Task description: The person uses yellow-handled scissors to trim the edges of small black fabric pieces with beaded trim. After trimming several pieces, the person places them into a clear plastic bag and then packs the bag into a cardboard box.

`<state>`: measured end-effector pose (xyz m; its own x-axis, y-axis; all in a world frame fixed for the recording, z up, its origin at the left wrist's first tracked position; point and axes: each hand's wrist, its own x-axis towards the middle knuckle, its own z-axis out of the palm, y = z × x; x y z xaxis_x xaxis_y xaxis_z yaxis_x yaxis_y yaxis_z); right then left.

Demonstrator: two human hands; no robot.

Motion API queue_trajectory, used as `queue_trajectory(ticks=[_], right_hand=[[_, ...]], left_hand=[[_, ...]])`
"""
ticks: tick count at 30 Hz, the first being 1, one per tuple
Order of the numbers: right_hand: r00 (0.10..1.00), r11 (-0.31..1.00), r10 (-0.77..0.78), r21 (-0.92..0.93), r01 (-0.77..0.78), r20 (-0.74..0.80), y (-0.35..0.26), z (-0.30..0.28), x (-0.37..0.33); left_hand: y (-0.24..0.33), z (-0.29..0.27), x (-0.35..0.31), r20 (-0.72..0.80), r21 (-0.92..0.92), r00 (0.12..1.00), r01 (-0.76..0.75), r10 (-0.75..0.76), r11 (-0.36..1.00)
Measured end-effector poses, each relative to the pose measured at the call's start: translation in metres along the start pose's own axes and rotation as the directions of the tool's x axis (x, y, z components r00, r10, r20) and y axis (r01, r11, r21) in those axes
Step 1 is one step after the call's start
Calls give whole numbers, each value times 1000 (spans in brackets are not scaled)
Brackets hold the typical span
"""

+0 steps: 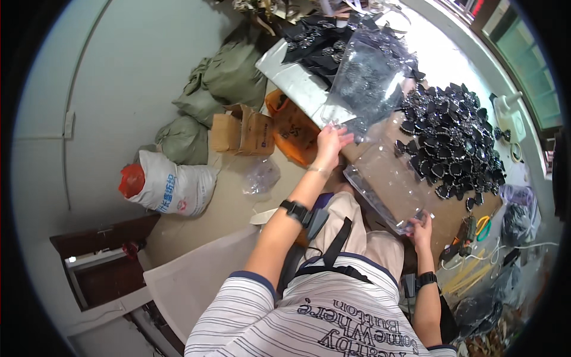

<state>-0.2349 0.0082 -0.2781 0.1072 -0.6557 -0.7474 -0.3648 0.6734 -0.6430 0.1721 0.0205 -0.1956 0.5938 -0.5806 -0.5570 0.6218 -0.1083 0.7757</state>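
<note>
On worktable (297, 83), clear plastic bag (372, 77) of black studded pieces lay at near edge, flat clear bag (386, 178) just below it, black pile (452, 140) beside. Left hand (330, 143) pinched filled bag's lower corner; right hand (421, 229) gripped flat bag's near corner. Scissors (483, 226) beside pile.

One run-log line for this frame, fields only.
left hand: grips clear plastic bag of black pieces | right hand: holds empty clear plastic bag | table: black pieces pile

Two hands, left (331, 140) and right (422, 228), and two clear plastic bags (364, 77) (386, 178). On the floor, three green sacks (232, 74), one white sack (172, 187), one cardboard box (242, 132).
</note>
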Motion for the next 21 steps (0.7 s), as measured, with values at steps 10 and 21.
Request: queue_trajectory(ticks=[10,21], right_hand=[[953,970,-237,101,221,188,-19,-8,35],[993,871,-75,490,23,87,-81,-29,20]], left_hand=[[88,-59,-81,312,651,905,18,-289,759],[22,-16,48,458,845,888,-452,50,286]])
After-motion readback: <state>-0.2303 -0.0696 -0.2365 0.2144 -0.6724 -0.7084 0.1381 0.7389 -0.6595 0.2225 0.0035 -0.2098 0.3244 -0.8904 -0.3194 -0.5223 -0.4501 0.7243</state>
